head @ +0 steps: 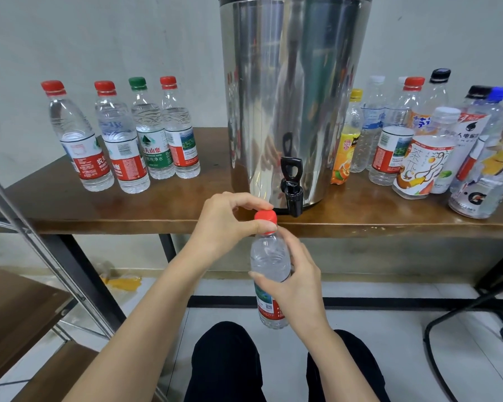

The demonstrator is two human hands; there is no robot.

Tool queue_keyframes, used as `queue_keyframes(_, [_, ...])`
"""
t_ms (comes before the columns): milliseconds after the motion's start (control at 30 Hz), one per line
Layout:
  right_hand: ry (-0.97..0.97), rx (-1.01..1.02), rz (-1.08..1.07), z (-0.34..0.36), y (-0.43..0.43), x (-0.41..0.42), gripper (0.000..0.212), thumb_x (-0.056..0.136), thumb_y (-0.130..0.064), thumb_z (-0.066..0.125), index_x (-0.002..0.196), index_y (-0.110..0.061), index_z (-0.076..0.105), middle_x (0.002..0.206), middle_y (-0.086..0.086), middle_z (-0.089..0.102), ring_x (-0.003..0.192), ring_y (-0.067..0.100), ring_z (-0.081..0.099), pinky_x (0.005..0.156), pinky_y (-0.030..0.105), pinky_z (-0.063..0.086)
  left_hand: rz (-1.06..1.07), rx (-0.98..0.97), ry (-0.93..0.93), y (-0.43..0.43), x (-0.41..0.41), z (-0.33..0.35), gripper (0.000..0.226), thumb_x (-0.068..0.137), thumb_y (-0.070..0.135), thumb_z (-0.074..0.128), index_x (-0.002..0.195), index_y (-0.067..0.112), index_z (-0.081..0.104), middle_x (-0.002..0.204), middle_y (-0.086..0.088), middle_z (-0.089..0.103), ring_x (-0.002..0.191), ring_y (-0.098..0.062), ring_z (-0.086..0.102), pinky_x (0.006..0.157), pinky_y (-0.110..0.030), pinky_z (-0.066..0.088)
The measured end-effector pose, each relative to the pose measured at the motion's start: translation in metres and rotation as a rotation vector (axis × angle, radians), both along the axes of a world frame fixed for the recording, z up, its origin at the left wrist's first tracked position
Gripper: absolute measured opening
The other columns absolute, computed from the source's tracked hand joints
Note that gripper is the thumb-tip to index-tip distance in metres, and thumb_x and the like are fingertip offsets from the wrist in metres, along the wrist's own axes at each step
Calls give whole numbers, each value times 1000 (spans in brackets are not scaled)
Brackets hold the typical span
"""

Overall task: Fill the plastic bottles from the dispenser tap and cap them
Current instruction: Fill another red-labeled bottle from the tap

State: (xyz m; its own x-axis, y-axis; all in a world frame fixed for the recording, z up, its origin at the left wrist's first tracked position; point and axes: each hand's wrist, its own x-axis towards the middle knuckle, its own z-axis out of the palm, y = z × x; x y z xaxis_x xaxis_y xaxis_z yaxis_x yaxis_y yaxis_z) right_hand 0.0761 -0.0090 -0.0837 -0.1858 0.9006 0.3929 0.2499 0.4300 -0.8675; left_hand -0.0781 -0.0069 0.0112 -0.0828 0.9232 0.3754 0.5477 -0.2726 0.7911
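A clear plastic bottle (270,262) full of water, with a red and green label, stands upright in the air below the table edge. My right hand (296,274) grips its body from the right. My left hand (230,224) pinches the red cap (265,217) sitting on the bottle's neck. The steel dispenser (291,91) stands on the table just behind, and its black tap (292,187) hangs a little above and to the right of the cap.
Several capped, filled bottles (122,134) stand on the brown table (157,204) left of the dispenser. Several mixed empty-looking bottles (418,146) crowd the right side. A metal shelf (26,285) is at lower left, black chair legs (476,314) at right.
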Motion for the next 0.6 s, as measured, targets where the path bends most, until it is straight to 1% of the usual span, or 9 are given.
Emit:
queue_keyframes(100, [-12, 13, 3, 4, -1, -2, 84, 69, -23, 88, 124, -65, 41, 123, -27, 54, 120, -1, 51, 99, 34, 51, -10, -2, 5, -3, -3, 2, 26, 70, 27, 86, 93, 36, 76, 95, 14, 75, 100, -8, 62, 92, -34, 50])
queue_keyframes(133, [-7, 12, 7, 5, 0, -2, 83, 69, -22, 88, 126, -63, 42, 124, -26, 55, 120, 0, 52, 99, 35, 52, -31, -9, -12, -4, -4, 3, 25, 74, 23, 85, 95, 33, 76, 95, 13, 75, 99, -8, 64, 92, -33, 52])
queue_keyframes(200, [14, 1, 23, 6, 0, -2, 82, 68, -21, 88, 131, -53, 46, 126, -23, 56, 122, 4, 53, 100, 39, 51, -102, -39, -67, -8, -4, 4, 21, 83, 16, 77, 100, 29, 75, 98, 10, 76, 98, -6, 68, 91, -28, 53])
queue_keyframes(300, [34, -11, 48, 8, 2, -5, 81, 68, -20, 88, 136, -43, 48, 128, -20, 58, 123, 5, 54, 102, 40, 50, -175, -80, -121, -13, -6, 6, 19, 93, 18, 65, 109, 25, 74, 107, 11, 74, 102, -5, 67, 95, -26, 52])
queue_keyframes(333, [39, -11, 52, 9, 2, -6, 81, 68, -19, 88, 136, -43, 49, 128, -19, 59, 122, 5, 54, 102, 40, 50, -170, -68, -118, -12, -7, 5, 18, 93, 22, 65, 108, 26, 74, 109, 11, 73, 105, -6, 66, 96, -29, 52])
queue_keyframes(400, [41, -11, 58, 12, 3, -9, 81, 68, -19, 88, 134, -44, 49, 127, -18, 60, 120, 6, 56, 100, 39, 51, -117, -18, -85, -8, -8, 5, 15, 87, 28, 71, 102, 26, 75, 108, 10, 71, 104, -10, 66, 98, -36, 51])
queue_keyframes(467, [44, -14, 67, 14, 5, -13, 80, 67, -19, 88, 132, -47, 49, 125, -18, 61, 118, 6, 57, 98, 39, 52, -79, 18, -93, -6, -10, 6, 17, 81, 22, 79, 97, 20, 73, 100, 6, 73, 97, -12, 68, 95, -37, 53])
queue_keyframes(533, [54, -22, 85, 16, 7, -16, 80, 67, -19, 88, 132, -47, 50, 125, -17, 61, 118, 7, 58, 98, 39, 52, -90, 24, -104, -4, -15, 9, 18, 81, 14, 79, 96, 16, 71, 95, 5, 74, 93, -11, 69, 94, -35, 54])
queue_keyframes(600, [48, -26, 107, 19, 10, -21, 80, 67, -20, 88, 131, -49, 50, 125, -18, 61, 118, 6, 58, 98, 39, 53, -116, 21, -100, -3, -23, 13, 17, 82, 9, 77, 96, 14, 68, 95, 1, 74, 94, -14, 69, 95, -35, 54])
